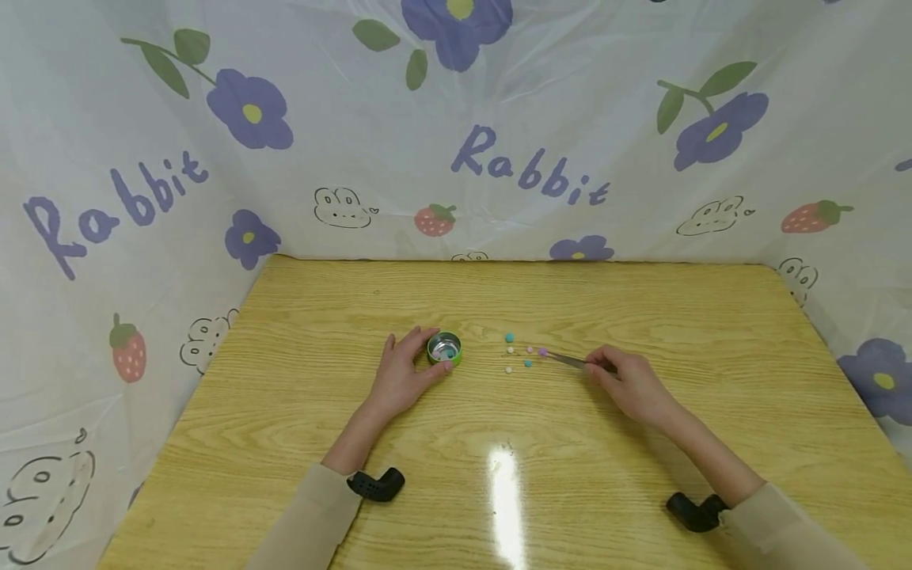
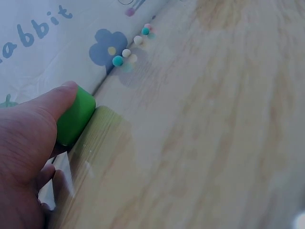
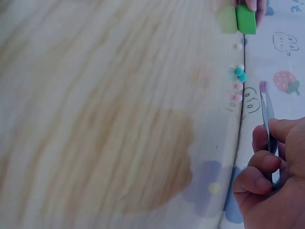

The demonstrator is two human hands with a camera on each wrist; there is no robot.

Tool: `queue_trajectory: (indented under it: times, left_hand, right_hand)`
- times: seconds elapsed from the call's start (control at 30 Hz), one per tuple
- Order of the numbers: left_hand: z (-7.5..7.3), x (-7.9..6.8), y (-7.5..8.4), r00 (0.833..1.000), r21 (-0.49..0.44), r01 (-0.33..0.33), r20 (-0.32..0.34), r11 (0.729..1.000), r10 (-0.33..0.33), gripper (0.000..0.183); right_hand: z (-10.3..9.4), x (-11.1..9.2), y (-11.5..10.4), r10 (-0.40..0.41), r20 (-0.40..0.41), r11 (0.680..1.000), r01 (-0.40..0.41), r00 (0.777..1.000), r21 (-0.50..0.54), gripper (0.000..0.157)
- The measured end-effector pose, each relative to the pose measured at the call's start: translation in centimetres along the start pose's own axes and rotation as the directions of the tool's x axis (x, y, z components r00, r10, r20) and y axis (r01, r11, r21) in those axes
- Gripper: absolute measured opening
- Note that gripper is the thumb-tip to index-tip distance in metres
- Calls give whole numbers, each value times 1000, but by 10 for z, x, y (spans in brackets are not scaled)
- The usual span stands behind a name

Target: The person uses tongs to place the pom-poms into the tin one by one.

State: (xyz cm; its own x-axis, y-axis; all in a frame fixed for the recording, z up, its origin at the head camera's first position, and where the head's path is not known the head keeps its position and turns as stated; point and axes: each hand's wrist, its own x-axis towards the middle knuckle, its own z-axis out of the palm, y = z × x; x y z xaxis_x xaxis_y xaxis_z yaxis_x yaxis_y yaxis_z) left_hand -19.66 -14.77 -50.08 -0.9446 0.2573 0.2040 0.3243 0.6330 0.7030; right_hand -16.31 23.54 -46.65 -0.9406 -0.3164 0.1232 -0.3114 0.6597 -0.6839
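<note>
My left hand (image 1: 404, 375) grips a small round green tin (image 1: 445, 348) between thumb and fingers, steadying it on the table. Its inside is shiny metal, with a few small pieces at the bottom, one of them blue. In my right hand (image 1: 630, 385) is a pair of metal tweezers (image 1: 568, 361), pinched by the fingers and pointing left. The tips hold a purple bead (image 3: 264, 86), raised above the table in the right wrist view. Between the hands lie several loose beads: blue ones (image 1: 509, 337), white ones (image 1: 509, 370) and a pale pink one (image 1: 530, 349).
The wood-grain table (image 1: 456, 443) reaches back to a white curtain (image 1: 399, 134) printed with flowers, strawberries and rabbits. Black wrist cameras sit at the left cuff (image 1: 378, 484) and right cuff (image 1: 694, 512). A bright light reflection shows on the tabletop.
</note>
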Motion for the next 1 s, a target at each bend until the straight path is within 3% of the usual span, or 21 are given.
queue_trajectory:
  times: [0.4, 0.67, 1.0]
  left_hand:
    - [-4, -3, 1, 1000, -2, 3, 0, 1000, -3, 66]
    - [-1, -2, 1, 1000, -7, -11, -4, 1000, 11, 65]
    - [-2, -1, 1, 1000, -7, -13, -7, 1000, 13, 65]
  right_hand:
    - [13, 21, -17, -31, 7, 999, 30, 1000, 13, 12]
    - [14, 36, -30, -22, -10, 997, 23, 1000, 76, 14]
    - [25, 56, -57, -52, 13, 992, 50, 999, 113, 13]
